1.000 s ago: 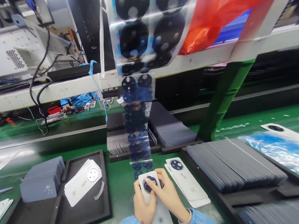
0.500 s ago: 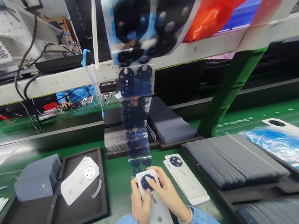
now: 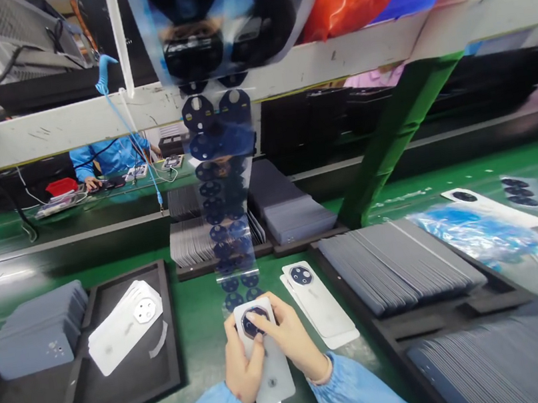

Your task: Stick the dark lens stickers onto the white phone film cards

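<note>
Both my hands hold a white phone back panel (image 3: 276, 382) low over the green bench, its top end tilted away from me. My left hand (image 3: 242, 360) grips the panel's left edge, with the thumb lying on its face. My right hand (image 3: 292, 339) wraps the right edge, and its thumb presses on the round dark camera sticker (image 3: 250, 325) near the top. Just beyond the panel hangs a clear strip of round dark stickers (image 3: 225, 228). To the right of my right hand, white back panels (image 3: 320, 301) lie overlapped, the upper one with a dark camera sticker.
On the left, a black tray (image 3: 173, 350) holds white panels (image 3: 125, 324) and grey panels (image 3: 40, 330). Trays of grey panels (image 3: 399, 263) stand at the right, beside crumpled blue film (image 3: 476, 231). A green post (image 3: 395, 135) slants up behind. Across the bench sits a person in blue (image 3: 111, 158).
The view has shifted, so most things appear further left and slightly higher. My hands keep the same hold on the panel, my right thumb still on the camera sticker.
</note>
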The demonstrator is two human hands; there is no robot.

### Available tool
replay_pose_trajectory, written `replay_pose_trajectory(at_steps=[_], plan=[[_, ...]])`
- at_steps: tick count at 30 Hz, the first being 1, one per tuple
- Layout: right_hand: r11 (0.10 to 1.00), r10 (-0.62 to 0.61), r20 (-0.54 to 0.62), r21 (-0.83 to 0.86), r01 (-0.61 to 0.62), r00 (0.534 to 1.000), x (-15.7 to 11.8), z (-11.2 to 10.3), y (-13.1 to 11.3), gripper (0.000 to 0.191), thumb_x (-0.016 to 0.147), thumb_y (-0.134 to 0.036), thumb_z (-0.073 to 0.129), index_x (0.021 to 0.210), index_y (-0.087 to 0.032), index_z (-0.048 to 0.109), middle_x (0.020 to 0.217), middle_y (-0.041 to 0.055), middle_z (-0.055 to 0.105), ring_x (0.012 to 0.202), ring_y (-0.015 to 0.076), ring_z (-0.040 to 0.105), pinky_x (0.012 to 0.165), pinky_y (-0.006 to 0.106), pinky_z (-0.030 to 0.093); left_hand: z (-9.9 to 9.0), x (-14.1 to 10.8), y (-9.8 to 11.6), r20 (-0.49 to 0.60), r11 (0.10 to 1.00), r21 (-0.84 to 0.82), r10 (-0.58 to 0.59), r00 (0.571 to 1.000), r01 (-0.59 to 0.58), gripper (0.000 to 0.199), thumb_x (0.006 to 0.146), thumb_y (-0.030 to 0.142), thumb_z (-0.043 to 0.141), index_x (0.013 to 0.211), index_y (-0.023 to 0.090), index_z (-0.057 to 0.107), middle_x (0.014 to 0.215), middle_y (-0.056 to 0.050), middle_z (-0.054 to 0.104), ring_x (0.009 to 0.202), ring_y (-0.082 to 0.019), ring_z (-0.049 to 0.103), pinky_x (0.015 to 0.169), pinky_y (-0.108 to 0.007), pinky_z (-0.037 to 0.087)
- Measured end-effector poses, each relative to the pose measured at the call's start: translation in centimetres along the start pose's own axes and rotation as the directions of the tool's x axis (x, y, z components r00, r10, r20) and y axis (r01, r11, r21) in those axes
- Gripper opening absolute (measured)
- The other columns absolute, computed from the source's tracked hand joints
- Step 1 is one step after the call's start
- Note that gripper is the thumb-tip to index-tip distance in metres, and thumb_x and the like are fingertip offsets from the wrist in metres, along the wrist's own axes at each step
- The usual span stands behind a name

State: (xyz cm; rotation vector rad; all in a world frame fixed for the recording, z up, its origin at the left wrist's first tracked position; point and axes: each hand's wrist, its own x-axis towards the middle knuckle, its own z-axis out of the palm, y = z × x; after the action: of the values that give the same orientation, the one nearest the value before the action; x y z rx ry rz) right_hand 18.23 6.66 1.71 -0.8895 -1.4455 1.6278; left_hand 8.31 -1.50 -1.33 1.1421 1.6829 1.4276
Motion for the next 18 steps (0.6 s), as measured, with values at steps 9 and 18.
replay_pose_trajectory(at_steps=[9,18], plan=[[0.998,-0.004,0.017,0.069,0.002,1.000,0.02,0.12,0.36,0.022,0.086,-0.042,0.061,0.081,-0.020,0.057,0.076,-0.0018,0.058,0.075,0.0169,0.055,0.071,0.027,0.045,-0.38,0.34,-0.08,-0.021,0.998,-0.069,-0.003,1.000,0.002,0.045,0.089,0.039,0.058,0.126,0.019,0.043,0.115,-0.011,0.065,0.105,-0.026,0.063,0.092,-0.039,0.048],[0.999,-0.002,0.116,0.037,-0.002,0.993,0.20,-0.25,0.69,0.035,0.090,-0.038,0.052,0.120,-0.022,0.058,0.106,0.0045,0.067,0.097,0.0211,0.063,0.091,0.035,0.049,0.02,0.49,-0.13,-0.080,0.935,-0.336,-0.145,0.986,0.110,0.047,0.083,0.042,0.066,0.121,0.022,0.048,0.111,-0.008,0.068,0.102,-0.026,0.067,0.084,-0.036,0.053]])
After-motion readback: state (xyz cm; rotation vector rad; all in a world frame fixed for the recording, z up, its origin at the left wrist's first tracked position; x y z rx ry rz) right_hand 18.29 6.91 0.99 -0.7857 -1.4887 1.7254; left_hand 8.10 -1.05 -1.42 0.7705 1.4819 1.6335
